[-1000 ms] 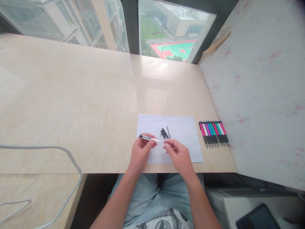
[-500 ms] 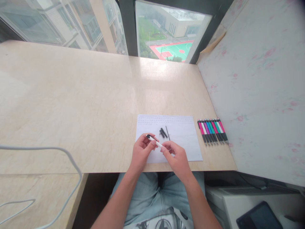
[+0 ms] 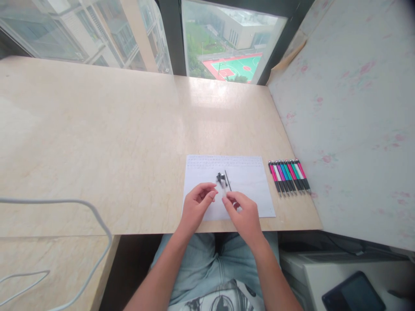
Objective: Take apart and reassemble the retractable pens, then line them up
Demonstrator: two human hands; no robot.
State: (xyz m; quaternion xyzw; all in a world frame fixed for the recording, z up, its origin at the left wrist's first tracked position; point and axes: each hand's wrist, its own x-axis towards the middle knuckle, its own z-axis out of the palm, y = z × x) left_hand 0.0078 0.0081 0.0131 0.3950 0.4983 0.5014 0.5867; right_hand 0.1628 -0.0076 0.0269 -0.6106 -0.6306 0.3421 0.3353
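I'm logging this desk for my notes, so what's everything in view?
window: one, dark-framed, behind the table
table: one, beige marble, centre
paper: one, white, near edge
black parts: a few, black, on the paper
pen row: about eight, mixed colours, right of the paper
cable: one, white, left
tablet: one, dark, lower right
white pen: one, in the right hand
left hand: curled, beside the pen
right hand: pinching the pen

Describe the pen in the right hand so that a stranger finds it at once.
Find the beige desk under the window; a white sheet lies near its front edge. Above the sheet's middle, the right hand pinches a thin white pen. Unlike the coloured pens in a row right of the sheet, it is white and held in fingers.
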